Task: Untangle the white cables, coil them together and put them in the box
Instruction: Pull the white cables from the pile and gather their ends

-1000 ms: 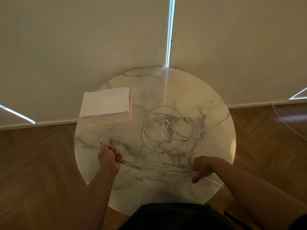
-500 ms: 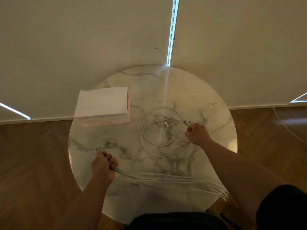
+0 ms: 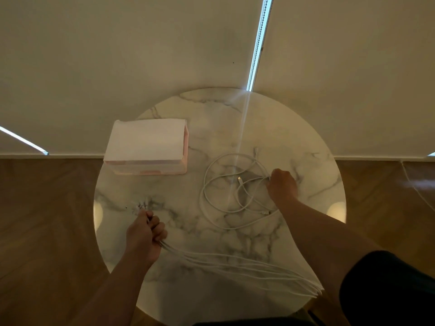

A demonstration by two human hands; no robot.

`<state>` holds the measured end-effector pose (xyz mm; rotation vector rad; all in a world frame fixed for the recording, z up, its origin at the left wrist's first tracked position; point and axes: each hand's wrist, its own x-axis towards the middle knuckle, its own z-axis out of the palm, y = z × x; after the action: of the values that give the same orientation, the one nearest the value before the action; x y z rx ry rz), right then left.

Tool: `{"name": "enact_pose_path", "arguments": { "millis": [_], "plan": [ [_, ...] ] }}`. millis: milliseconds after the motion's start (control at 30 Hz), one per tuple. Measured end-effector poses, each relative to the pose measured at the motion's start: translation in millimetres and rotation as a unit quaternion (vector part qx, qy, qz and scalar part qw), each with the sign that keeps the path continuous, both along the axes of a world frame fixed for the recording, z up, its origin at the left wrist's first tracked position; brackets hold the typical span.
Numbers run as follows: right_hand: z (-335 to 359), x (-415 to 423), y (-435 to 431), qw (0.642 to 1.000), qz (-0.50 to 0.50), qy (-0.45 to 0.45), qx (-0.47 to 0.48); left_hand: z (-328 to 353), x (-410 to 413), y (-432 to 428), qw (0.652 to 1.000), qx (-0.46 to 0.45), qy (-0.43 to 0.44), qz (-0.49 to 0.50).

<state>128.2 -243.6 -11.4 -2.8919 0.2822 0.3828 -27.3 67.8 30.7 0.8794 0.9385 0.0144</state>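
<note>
On the round marble table, my left hand grips one end of a bundle of straightened white cables. The bundle runs along the table's near edge to the right, and its far ends hang past the rim. Several plug ends stick out beyond my left fist. My right hand lies on the right side of a tangled loop of white cable at the table's middle, fingers curled on its strands. A pink box with a white top stands at the back left.
The table stands against a pale wall with a bright vertical light strip. Wooden floor surrounds it. A thin cable trails over the floor at the far right.
My right hand let go of the bundle's right end and moved up to the tangled loop, where it now closes on the strands. The bundle's free ends dropped to the table edge. My left hand kept its grip.
</note>
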Motion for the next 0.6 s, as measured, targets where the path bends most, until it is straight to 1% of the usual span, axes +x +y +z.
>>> {"name": "enact_pose_path", "arguments": {
  "millis": [100, 167, 200, 267, 333, 367, 400, 433, 467, 500, 533, 567, 600],
  "plan": [
    [-1.5, 3.6, 0.1, 1.000, 0.003, 0.001, -0.014, 2.7, 1.2, -1.4, 1.000, -0.001, -0.007, 0.000],
    [-1.5, 6.1, -0.4, 1.000, -0.019, -0.018, 0.015, 5.6, 1.6, -2.8, 1.000, 0.001, -0.010, 0.002],
    [0.4, 8.0, -0.9, 0.998, -0.038, -0.043, 0.038, 7.0, 1.9, -3.5, 1.000, 0.000, -0.012, 0.003],
    [10.4, 11.3, -0.8, 0.981, -0.094, -0.119, 0.118, 9.8, 2.0, -4.7, 1.000, -0.003, -0.015, 0.006],
    [27.0, 13.6, 1.1, 0.945, -0.144, -0.187, 0.228, 12.1, 2.7, -4.8, 1.000, -0.003, -0.020, 0.007],
    [35.4, 14.1, 2.6, 0.922, -0.162, -0.203, 0.287, 13.2, 2.9, -4.9, 1.000, -0.004, -0.021, 0.006],
    [44.7, 14.2, 4.6, 0.889, -0.183, -0.212, 0.361, 14.4, 2.9, -5.1, 1.000, -0.006, -0.022, 0.005],
    [53.9, 14.5, 7.2, 0.839, -0.210, -0.215, 0.454, 15.6, 3.0, -5.3, 1.000, -0.007, -0.024, 0.002],
    [64.6, 14.4, 10.0, 0.772, -0.240, -0.209, 0.550, 17.0, 3.1, -5.6, 1.000, -0.008, -0.027, 0.000],
    [75.4, 14.4, 12.3, 0.697, -0.266, -0.195, 0.637, 18.9, 3.1, -6.0, 0.999, -0.010, -0.030, -0.003],
    [87.1, 14.9, 14.7, 0.625, -0.286, -0.169, 0.706, 20.6, 3.2, -6.6, 0.999, -0.010, -0.034, -0.005],
    [98.0, 16.3, 16.6, 0.560, -0.296, -0.141, 0.761, 22.7, 3.3, -7.4, 0.999, -0.010, -0.038, -0.008],
    [108.1, 18.3, 17.7, 0.513, -0.297, -0.114, 0.797, 24.7, 3.0, -8.2, 0.999, -0.009, -0.041, -0.011]
  ]
}}
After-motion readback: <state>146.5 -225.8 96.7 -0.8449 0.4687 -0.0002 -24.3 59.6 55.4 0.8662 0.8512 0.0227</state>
